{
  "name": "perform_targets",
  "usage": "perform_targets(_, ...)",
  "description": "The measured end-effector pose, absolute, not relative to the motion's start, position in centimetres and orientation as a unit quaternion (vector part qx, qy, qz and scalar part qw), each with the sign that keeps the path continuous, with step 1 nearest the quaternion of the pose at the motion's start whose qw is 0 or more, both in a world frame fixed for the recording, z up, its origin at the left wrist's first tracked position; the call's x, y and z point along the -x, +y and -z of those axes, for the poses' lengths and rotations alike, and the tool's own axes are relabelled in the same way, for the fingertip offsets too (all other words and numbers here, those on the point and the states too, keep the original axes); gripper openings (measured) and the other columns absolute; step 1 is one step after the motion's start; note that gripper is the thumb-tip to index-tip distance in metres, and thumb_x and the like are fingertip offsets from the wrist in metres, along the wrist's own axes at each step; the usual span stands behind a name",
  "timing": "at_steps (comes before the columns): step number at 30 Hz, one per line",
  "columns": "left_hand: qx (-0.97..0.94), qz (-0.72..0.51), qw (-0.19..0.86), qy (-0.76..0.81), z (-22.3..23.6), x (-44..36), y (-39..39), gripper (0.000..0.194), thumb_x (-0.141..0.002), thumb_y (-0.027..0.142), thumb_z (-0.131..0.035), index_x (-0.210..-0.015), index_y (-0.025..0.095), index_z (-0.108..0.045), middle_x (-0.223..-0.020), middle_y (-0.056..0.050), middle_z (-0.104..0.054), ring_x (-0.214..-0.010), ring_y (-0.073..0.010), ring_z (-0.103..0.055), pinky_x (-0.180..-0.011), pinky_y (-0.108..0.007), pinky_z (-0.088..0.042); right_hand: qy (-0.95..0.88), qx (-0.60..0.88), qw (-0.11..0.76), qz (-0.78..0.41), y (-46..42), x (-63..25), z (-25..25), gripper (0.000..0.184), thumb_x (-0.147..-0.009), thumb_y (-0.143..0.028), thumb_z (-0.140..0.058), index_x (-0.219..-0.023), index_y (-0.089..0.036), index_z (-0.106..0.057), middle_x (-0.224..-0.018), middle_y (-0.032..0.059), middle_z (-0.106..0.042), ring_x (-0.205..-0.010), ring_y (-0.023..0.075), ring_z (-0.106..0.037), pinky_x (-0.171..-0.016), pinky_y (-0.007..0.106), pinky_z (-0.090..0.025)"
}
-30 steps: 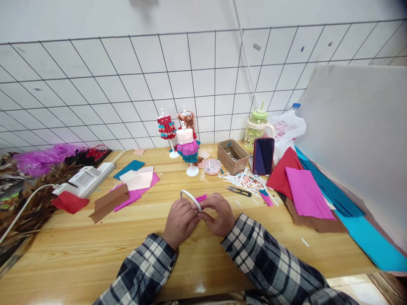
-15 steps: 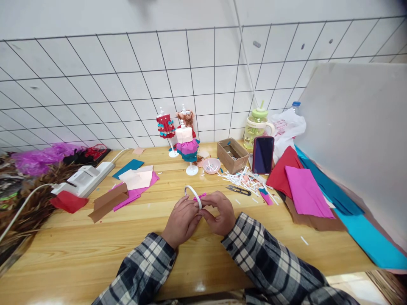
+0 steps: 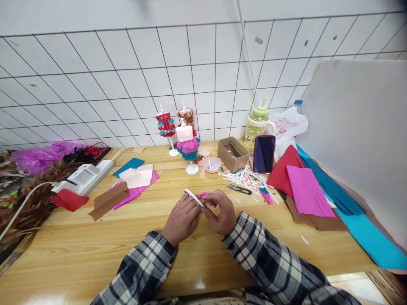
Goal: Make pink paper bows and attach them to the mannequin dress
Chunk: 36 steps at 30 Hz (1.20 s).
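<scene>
Paper, small and bright pink, sits between the hands, around the middle of the worktop from left to right. The right hand pinches it at its right end, thumb and forefinger drawn together. The left hand has its fingers close together against the other side; I cannot tell how firmly they grip. A white band slants over the left fingertips, its near end beside the right thumb. Black snips lie right of the hands, just in front of a heap of paper scraps. Toward the back edge stand three small dress stands, a pink dish and a cardboard box. Coloured sheets spread along the right edge; a power strip lies near the left edge.
</scene>
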State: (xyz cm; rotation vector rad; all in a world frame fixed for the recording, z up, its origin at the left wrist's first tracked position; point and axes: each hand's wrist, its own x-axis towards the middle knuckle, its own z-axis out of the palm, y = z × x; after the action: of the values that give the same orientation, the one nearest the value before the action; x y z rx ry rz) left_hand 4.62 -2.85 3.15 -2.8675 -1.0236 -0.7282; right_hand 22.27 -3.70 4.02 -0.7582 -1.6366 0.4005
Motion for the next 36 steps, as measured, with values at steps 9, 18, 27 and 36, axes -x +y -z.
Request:
perform_targets(9, 0.903, 0.304, 0.023, -0.302, -3.4, -4.3, -3.0, 0.02, -0.09, 0.018, -0.052, -0.106, 0.023, -0.063, -0.1, -0.004, -0.072, -0.106, -0.0208, -0.059, -0.106, -0.048, -0.036, -0.72, 0.306, 0.583, -0.22, -4.2, -22.0, -4.0, 0.024, -0.08, -0.022, -0.058, -0.104, -0.022, -0.057, -0.088, 0.0048, -0.064, -0.078, 0.0189, -0.058, -0.068, 0.034, -0.049)
perform_targets(18, 0.907, 0.279, 0.02, -0.314, -3.6, -4.7, -3.0, 0.03, -0.089, 0.014, -0.05, -0.117, 0.019, -0.06, -0.115, -0.008, -0.069, -0.116, -0.0213, -0.056, -0.111, -0.048, -0.032, -0.651, 0.306, 0.615, -0.324, -3.6, -22.0, -3.0, 0.029, -0.084, -0.018, -0.06, -0.111, -0.023, -0.05, -0.089, 0.0034, -0.066, -0.072, 0.0147, -0.058, -0.063, 0.028, -0.045)
perform_targets(27, 0.894, 0.325, -0.005, -0.309, -2.5, -4.1, -2.5, 0.034, -0.091, 0.011, -0.047, -0.122, 0.022, -0.057, -0.114, -0.007, -0.069, -0.115, -0.0185, -0.057, -0.108, -0.046, -0.036, -0.675, 0.321, 0.6, -0.285, -3.8, -21.9, -3.1, 0.03, -0.077, -0.016, -0.06, -0.107, -0.022, -0.055, -0.092, 0.0041, -0.061, -0.071, 0.0148, -0.053, -0.062, 0.029, -0.044)
perform_targets(36, 0.895, 0.308, -0.02, -0.322, -2.7, -4.4, -2.8, 0.035, -0.089, 0.013, -0.048, -0.123, 0.018, -0.054, -0.121, -0.01, -0.066, -0.125, -0.0224, -0.05, -0.108, -0.048, -0.037, -0.692, 0.325, 0.59, -0.262, -3.8, -22.1, -3.6, 0.02, -0.082, -0.02, -0.061, -0.101, -0.024, -0.066, -0.101, 0.0057, -0.063, -0.088, 0.018, -0.061, -0.067, 0.029, -0.049)
